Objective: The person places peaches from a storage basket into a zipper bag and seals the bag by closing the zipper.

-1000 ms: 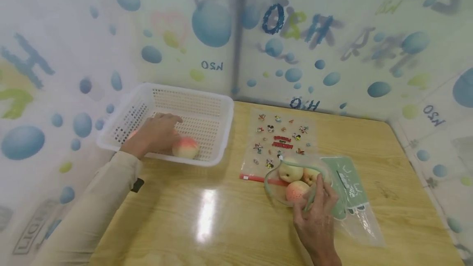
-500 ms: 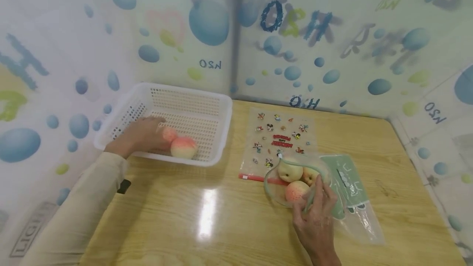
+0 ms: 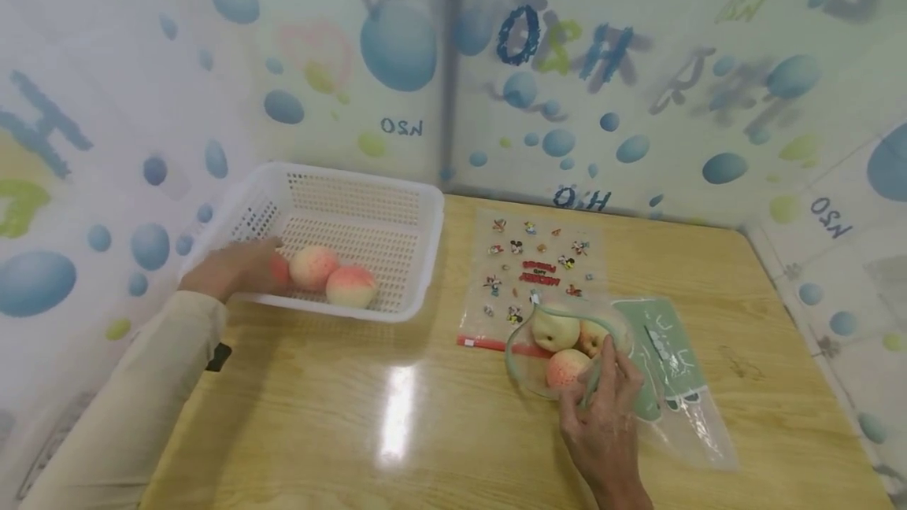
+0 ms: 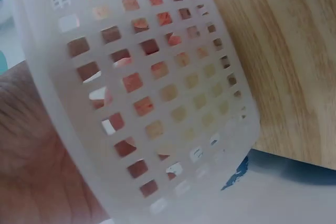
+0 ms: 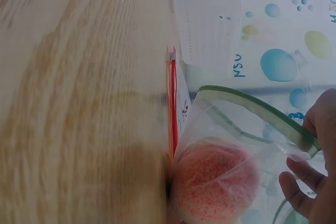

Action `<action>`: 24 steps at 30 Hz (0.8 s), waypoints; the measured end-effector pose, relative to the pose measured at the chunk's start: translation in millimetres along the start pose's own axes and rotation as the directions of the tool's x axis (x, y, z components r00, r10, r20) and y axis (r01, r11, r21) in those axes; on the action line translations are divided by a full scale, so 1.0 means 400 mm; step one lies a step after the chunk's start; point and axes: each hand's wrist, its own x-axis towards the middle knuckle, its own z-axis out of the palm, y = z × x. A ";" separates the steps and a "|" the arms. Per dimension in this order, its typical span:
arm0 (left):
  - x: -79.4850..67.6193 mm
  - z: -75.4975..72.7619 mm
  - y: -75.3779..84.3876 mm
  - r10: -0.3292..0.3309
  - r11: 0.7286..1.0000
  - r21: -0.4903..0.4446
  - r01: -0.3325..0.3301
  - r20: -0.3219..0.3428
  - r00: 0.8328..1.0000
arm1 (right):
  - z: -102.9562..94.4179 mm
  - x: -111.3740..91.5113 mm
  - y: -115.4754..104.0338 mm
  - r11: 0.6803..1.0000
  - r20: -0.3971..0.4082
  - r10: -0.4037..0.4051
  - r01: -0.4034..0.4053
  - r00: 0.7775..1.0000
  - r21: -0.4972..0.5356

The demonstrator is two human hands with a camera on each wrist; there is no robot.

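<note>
My left hand [image 3: 237, 267] reaches over the near left side of the white plastic basket [image 3: 432, 258] and holds a peach [image 3: 279, 269] there, partly hidden by the fingers. Two more peaches, the middle one [image 3: 314, 267] and the right one [image 3: 352, 287], lie beside it. In the left wrist view the palm [image 4: 42, 150] is outside the perforated wall, and red and yellow fruit shows through the holes. My right hand [image 3: 604, 423] pinches the green-edged mouth of a clear zip bag [image 5: 247, 106], keeping it open. Inside are three peaches, one of them pinkish [image 5: 215, 182].
A flat clear zip bag [image 3: 542, 246] with cartoon prints and a red slider strip lies behind the held bag, partly under it. The green printed part [image 3: 662, 352] of the bag lies rightward on the wooden table [image 3: 319, 423]. Patterned walls [image 3: 567, 101] close in the back and sides.
My left hand has drawn back leftward inside the basket, uncovering the middle peach, and is now at the leftmost one. My right hand keeps its hold on the bag mouth.
</note>
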 end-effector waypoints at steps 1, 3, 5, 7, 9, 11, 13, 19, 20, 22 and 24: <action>-0.006 -0.003 -0.001 -0.024 0.999 -0.023 0.025 0.012 1.000 | 0.000 0.000 0.000 1.000 0.003 0.003 -0.003 1.000 0.001; -0.016 -0.007 -0.004 -0.069 0.996 -0.057 0.071 0.031 0.997 | 0.000 0.001 0.000 1.000 0.009 0.002 -0.002 1.000 0.003; -0.023 -0.009 -0.008 -0.091 0.991 -0.090 0.095 0.045 0.995 | 0.000 0.002 -0.001 1.000 0.012 -0.003 0.003 1.000 0.006; -0.026 -0.010 -0.009 -0.084 0.992 -0.092 0.086 0.030 0.996 | 0.000 0.003 -0.003 1.000 0.015 -0.003 0.003 1.000 0.005; -0.027 -0.009 -0.010 -0.062 0.996 -0.070 0.063 0.012 0.998 | -0.001 0.004 -0.006 1.000 0.025 0.005 -0.005 1.000 0.003; -0.027 -0.009 -0.010 -0.048 0.998 -0.051 0.047 -0.001 0.999 | -0.002 0.005 -0.010 1.000 0.036 0.014 -0.014 0.999 0.001; -0.028 -0.009 -0.010 -0.039 0.999 -0.025 0.039 -0.012 0.999 | -0.004 0.007 -0.013 1.000 0.046 0.023 -0.023 0.999 0.003; -0.027 -0.012 -0.012 0.028 0.995 0.100 -0.016 -0.120 0.992 | -0.003 0.009 -0.015 1.000 0.043 0.028 -0.029 0.999 0.005; -0.026 -0.012 -0.012 0.047 0.992 0.119 -0.030 -0.144 0.988 | -0.003 0.007 -0.014 1.000 0.039 0.030 -0.030 0.999 0.002; -0.025 -0.012 -0.011 0.089 0.985 0.159 -0.061 -0.179 0.980 | -0.002 0.003 -0.013 0.999 0.034 0.034 -0.033 0.999 -0.008; -0.025 -0.011 -0.008 0.109 0.983 0.170 -0.075 -0.196 0.975 | -0.002 -0.002 -0.013 0.999 0.029 0.037 -0.037 0.999 -0.015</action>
